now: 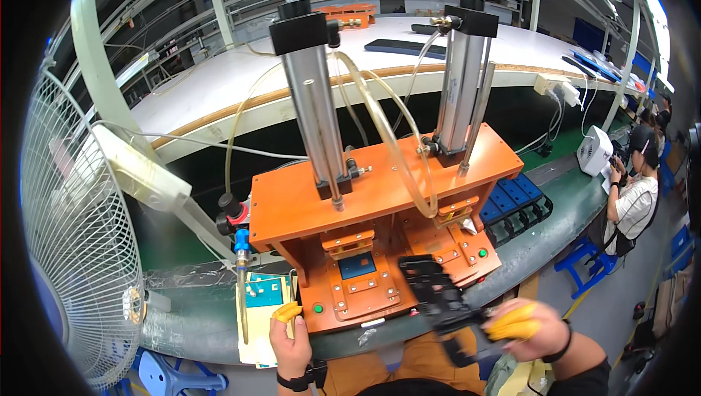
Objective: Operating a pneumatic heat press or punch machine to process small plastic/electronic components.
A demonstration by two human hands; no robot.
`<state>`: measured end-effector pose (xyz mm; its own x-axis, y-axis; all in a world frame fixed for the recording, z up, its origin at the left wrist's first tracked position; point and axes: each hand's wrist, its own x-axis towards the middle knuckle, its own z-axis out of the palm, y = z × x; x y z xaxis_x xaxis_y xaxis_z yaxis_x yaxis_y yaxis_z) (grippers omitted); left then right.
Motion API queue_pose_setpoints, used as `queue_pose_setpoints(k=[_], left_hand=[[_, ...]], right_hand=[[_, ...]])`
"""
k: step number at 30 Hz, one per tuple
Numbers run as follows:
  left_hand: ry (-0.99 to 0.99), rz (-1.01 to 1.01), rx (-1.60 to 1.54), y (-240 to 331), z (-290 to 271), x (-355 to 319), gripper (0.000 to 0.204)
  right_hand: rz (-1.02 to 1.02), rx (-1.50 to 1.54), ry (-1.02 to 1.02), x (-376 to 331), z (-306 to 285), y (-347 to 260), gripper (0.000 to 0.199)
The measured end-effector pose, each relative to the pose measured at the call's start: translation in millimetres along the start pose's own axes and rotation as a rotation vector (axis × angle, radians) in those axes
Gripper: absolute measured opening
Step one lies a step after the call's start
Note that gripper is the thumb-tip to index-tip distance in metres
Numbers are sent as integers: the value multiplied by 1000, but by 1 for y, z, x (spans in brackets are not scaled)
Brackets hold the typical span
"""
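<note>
Though blurred, a black frame (438, 297) gripped in the right hand (529, 330), left hand (290, 337) loose, holding nothing

A single head-worn fisheye view looks down and forward from just above the person's chest, close over the desk (182, 323). The orange press fixture (380, 199) fills the centre, just beyond the left hand (290, 341) and the right hand (529, 330), which enter from the lower edge. Straight rails bend toward the dark round rim. Farther benches lie well beyond.
</note>
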<state>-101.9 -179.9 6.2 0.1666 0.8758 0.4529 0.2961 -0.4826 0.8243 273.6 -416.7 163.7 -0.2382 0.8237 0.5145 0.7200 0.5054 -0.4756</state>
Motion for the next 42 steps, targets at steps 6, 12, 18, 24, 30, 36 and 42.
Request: queue_pose_setpoints(k=[6,12,18,24,30,36,42], left_hand=[[-245,-3,593,-52,-63,-55,62],[-164,-25,520,-66,-62,-83,50],[-27,-56,401,-68,-73,-71,19],[166,-329,198,-43,-91,-49,17],[282,-239,97,-25,-91,-56,15],[321,-228,115,-19,-101,-77,13],[317,-232,148,-3,-93,-96,10]], right_hand=[[-318,-105,66,81,114,54,31],[-198,-118,-73,109,158,87,30],[-32,-236,-84,131,160,54,60],[-2,-401,-297,137,159,45,79],[-9,-463,-282,145,164,39,86],[-42,-457,-72,148,183,2,75],[356,16,-103,111,293,-12,64]])
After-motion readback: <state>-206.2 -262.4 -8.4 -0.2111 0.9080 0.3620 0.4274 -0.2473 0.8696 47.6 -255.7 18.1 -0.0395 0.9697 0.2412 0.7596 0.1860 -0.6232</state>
